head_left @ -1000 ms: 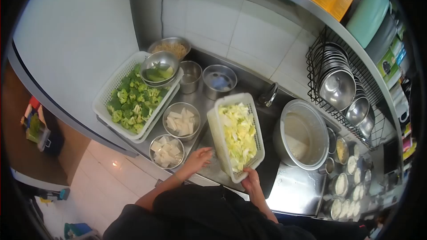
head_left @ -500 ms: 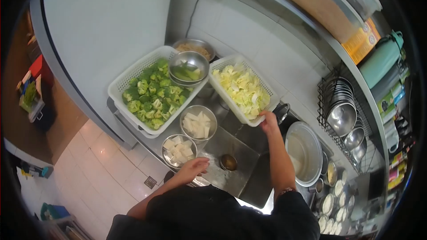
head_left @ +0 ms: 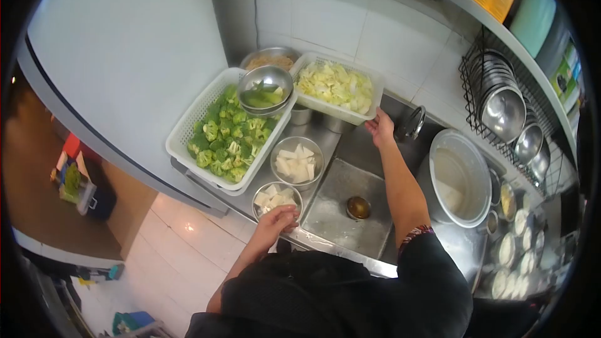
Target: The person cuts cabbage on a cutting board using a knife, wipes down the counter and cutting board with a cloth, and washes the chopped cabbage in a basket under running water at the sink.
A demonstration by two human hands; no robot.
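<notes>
My right hand (head_left: 380, 128) grips the near right corner of a white basket (head_left: 375, 91) of chopped cabbage (head_left: 335, 86). The basket rests over the metal bowls behind the sink's left side. My left hand (head_left: 280, 218) is at the rim of a small bowl of white tofu pieces (head_left: 274, 198); its fingers are curled together, and whether they hold anything is hidden. A second bowl of tofu pieces (head_left: 295, 161) stands just behind. On the left is a white basket (head_left: 179, 144) of broccoli (head_left: 228, 134), with a metal bowl of green pieces (head_left: 263, 95) on its back corner.
The metal sink (head_left: 347, 213) has a brown drain cup (head_left: 358, 208) in it, and a faucet (head_left: 415, 122) stands behind. A big pot (head_left: 460, 178) sits to the right. A wire rack of bowls (head_left: 504, 112) hangs on the wall; a fridge (head_left: 131, 69) is at left.
The cabbage basket has gone from over the sink to the back left, beside the broccoli, uncovering the sink. My left hand has moved to the front tofu bowl. The view has shifted.
</notes>
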